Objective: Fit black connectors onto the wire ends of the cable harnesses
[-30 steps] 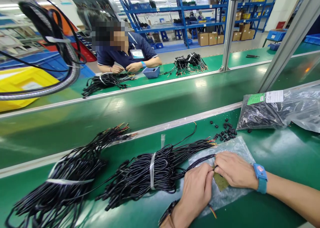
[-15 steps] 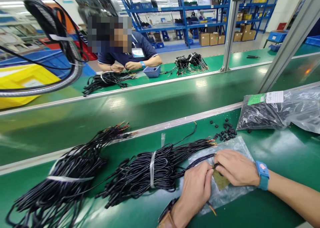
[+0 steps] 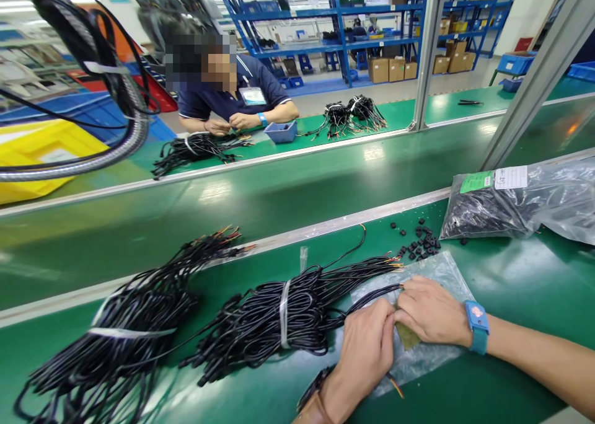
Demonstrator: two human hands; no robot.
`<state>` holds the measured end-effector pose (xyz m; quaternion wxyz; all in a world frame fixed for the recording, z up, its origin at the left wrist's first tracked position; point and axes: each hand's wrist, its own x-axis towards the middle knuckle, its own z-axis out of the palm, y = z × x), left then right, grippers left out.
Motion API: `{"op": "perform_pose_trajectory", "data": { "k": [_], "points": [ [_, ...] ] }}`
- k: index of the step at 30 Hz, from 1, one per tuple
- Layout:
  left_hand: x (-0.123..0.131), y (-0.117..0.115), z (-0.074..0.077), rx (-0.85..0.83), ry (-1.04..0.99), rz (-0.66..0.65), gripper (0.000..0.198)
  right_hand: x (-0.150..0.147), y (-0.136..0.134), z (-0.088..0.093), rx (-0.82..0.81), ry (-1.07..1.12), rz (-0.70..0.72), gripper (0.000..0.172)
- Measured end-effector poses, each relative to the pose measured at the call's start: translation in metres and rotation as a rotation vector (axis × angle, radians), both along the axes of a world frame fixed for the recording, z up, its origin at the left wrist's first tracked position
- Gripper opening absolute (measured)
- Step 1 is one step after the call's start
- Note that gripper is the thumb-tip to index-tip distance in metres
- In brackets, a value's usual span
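Observation:
My left hand point(image 3: 365, 349) and my right hand point(image 3: 430, 312) meet fingertip to fingertip over a clear plastic bag point(image 3: 441, 272) on the green bench. Both are closed in a pinch on the end of one black cable point(image 3: 372, 295) that runs out of a tied bundle of black cables point(image 3: 279, 318). What sits between the fingertips is too small to make out. A dull green pad point(image 3: 406, 336) lies under my right hand. Coloured wire ends point(image 3: 396, 388) stick out below my left palm. A blue wristband point(image 3: 476, 326) is on my right wrist.
A second, larger cable bundle point(image 3: 125, 331) lies to the left. Small black parts point(image 3: 421, 244) are scattered beyond the bag, beside a sack of black parts point(image 3: 488, 213). Across the conveyor belt point(image 3: 279, 194) a co-worker point(image 3: 232, 101) handles cables near a blue tray point(image 3: 281, 131).
Both hands stay pinched together on the cable end, shifting only slightly up and left. The co-worker's hands have moved a little.

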<state>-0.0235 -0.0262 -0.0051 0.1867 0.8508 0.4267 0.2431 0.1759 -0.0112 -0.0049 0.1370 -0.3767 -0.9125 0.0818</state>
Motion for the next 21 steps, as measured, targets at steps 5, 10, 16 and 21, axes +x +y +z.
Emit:
{"op": "perform_pose_trajectory", "data": {
  "k": [5, 10, 16, 21],
  "points": [
    [-0.001, 0.002, 0.002, -0.016, -0.017, 0.008, 0.020, 0.008, -0.001, 0.017, -0.153, 0.122, 0.012, 0.021],
    [0.000, 0.002, 0.003, -0.014, -0.015, 0.003, 0.022, 0.012, -0.001, 0.021, -0.108, 0.067, 0.063, 0.017],
    [-0.001, -0.001, 0.003, -0.020, -0.016, -0.006, 0.023, 0.003, -0.003, 0.003, -0.053, 0.058, 0.062, 0.028],
    [0.000, 0.000, 0.001, -0.052, -0.032, 0.002, 0.023, 0.000, -0.001, 0.006, -0.023, 0.028, 0.042, 0.033]
  ]
}}
